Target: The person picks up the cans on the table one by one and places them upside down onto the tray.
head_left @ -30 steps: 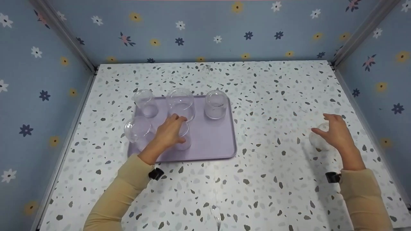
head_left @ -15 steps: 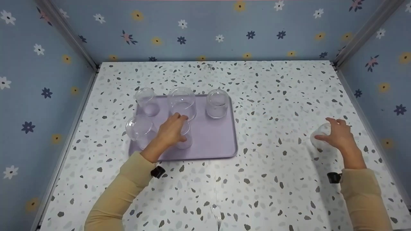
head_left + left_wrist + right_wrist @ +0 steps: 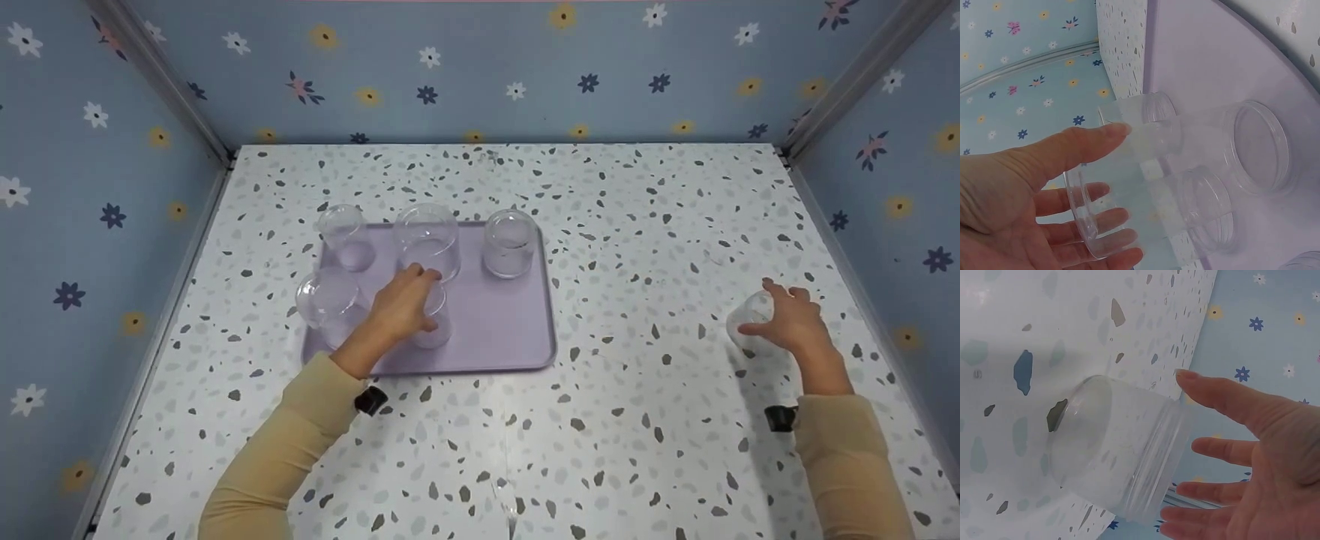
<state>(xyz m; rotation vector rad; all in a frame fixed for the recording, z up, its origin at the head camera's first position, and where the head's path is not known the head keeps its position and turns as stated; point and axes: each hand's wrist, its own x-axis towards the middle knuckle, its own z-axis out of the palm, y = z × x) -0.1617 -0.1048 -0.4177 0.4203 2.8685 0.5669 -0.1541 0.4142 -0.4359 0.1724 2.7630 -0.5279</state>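
My left hand (image 3: pixel 401 304) is over the front of a lilac tray (image 3: pixel 502 322), its thumb and fingers around the upper part of a clear jar (image 3: pixel 435 334). Through the jar's transparent wall, the left wrist view shows the fingers behind it and the thumb (image 3: pixel 1109 132) across the near side. At the right of the table, my right hand (image 3: pixel 795 322) is spread around the top of another clear jar (image 3: pixel 1106 444), which stands upright on the tabletop. Its thumb (image 3: pixel 1207 385) is apart from the threaded rim, and the fingertips are right beside it.
Several more clear containers stand on the tray: a wide one (image 3: pixel 426 240) at the back middle, one (image 3: pixel 510 244) at the back right, and others along the left side. Flowered blue panels (image 3: pixel 480 67) border the speckled white table (image 3: pixel 600 435).
My right hand has moved slightly down and in toward the jar at the right, its thumb now overlapping the jar. My left hand has stayed in place.
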